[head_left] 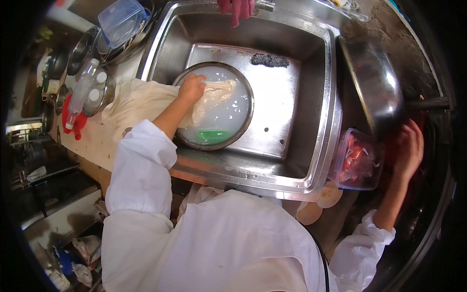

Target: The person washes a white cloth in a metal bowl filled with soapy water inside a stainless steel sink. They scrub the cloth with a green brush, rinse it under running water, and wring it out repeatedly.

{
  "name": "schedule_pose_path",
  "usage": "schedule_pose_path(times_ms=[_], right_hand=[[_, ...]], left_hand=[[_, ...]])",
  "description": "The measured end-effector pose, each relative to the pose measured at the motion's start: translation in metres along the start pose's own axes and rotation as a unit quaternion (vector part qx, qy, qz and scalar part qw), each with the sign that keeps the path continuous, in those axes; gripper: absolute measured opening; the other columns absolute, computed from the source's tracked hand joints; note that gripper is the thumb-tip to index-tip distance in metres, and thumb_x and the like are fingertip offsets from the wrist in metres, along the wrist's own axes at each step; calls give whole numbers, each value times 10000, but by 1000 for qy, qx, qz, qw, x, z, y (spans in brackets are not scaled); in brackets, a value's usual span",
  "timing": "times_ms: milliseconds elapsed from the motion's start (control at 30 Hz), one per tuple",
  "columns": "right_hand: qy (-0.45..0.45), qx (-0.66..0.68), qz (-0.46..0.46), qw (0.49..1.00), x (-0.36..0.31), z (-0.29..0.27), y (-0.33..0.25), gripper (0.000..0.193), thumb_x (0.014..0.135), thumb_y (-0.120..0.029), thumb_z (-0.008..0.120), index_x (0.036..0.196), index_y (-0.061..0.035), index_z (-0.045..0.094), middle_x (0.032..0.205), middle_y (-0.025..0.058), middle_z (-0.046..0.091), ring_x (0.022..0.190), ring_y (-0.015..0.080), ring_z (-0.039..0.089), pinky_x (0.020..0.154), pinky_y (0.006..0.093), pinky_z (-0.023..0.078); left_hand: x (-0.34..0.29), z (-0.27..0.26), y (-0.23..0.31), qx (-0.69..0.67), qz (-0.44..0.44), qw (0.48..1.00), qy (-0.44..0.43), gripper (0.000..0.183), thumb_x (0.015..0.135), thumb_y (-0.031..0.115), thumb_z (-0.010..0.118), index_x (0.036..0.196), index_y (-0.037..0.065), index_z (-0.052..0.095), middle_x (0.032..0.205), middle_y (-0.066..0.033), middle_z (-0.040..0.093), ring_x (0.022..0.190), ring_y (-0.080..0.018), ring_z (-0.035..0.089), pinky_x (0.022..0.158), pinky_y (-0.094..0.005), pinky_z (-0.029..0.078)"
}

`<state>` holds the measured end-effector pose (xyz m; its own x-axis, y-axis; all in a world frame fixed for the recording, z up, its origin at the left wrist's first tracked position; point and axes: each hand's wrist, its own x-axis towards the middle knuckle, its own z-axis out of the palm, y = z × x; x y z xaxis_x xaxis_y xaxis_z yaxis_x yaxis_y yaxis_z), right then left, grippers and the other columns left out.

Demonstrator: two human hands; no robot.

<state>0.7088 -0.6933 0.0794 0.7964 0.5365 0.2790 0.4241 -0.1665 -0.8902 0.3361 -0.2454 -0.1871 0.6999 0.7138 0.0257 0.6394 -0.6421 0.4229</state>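
Note:
My left hand [192,90] is closed on a wet cream cloth [216,92] in a round metal basin [251,100] of cloudy water. The cloth trails out of the basin to the left, over the sink edge and onto the counter. A green object [212,136], perhaps a soap bar, lies in the water near the basin's front. At the far right, my right hand [409,151] has its fingers spread beside the lower end of a large metal bowl [382,80] tilted on its side. Whether they touch is hard to see in the shadow.
The basin sits in a steel sink [316,165]. A dark scouring pad [270,60] lies at the sink's back, below a hanging pink glove [236,9]. A clear plastic box [360,165] with red contents stands right. Plastic bottles [81,92] and pans are left.

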Motion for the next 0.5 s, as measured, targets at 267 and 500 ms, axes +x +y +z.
schedule_pose_path(times_ms=[267,500], right_hand=[[-517,-78,132,842,-123,350,48,309,813,-142,553,1081,11,526,1074,166,557,999,275,540,832,351,447],[-592,-350,-84,721,-205,472,98,454,706,-174,583,1122,-24,479,1138,171,472,1096,317,438,918,403,369]], left_hand=[[-67,32,-3,-22,-225,952,-208,766,692,296,659,1253,-72,290,1224,-256,419,1160,-339,406,982,-369,324],[-100,-3,11,-50,-45,964,-256,442,722,235,622,1099,37,507,1049,-187,522,981,-354,504,821,-415,417]])
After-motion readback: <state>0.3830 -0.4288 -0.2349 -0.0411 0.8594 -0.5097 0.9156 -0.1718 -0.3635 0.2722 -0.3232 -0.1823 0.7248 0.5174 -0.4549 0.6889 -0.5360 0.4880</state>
